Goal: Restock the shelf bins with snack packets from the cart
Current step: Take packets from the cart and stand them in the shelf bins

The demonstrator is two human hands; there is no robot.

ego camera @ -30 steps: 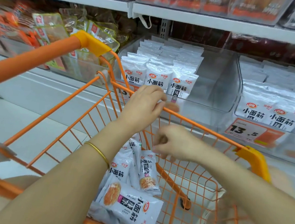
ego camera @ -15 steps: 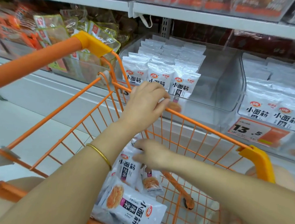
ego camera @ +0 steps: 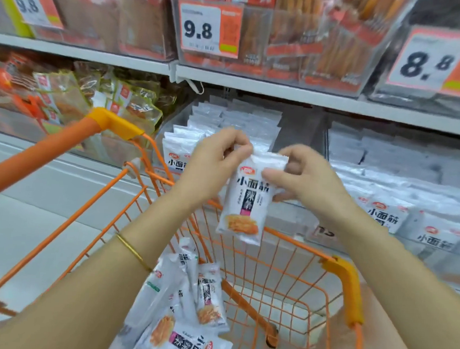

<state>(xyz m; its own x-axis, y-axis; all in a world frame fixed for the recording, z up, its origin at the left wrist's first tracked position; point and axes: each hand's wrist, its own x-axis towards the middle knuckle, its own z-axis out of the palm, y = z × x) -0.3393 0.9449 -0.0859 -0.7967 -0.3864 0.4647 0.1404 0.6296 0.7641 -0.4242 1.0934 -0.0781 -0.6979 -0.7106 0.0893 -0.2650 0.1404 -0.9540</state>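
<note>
One snack packet (ego camera: pixel 248 200) pinched by its top edge between left hand (ego camera: pixel 213 162) and right hand (ego camera: pixel 305 177), above the cart (ego camera: pixel 344 282) | shelf bin (ego camera: pixel 301 130) just beyond | advice: keep it upright, label forward, slot behind the front row.

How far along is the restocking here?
Done: the clear shelf bin holds rows of stocked packets. In hand: the left hand and right hand pinch one snack packet above the orange cart. Left: several loose packets lie in the cart, and the bin's right side has room.
</note>
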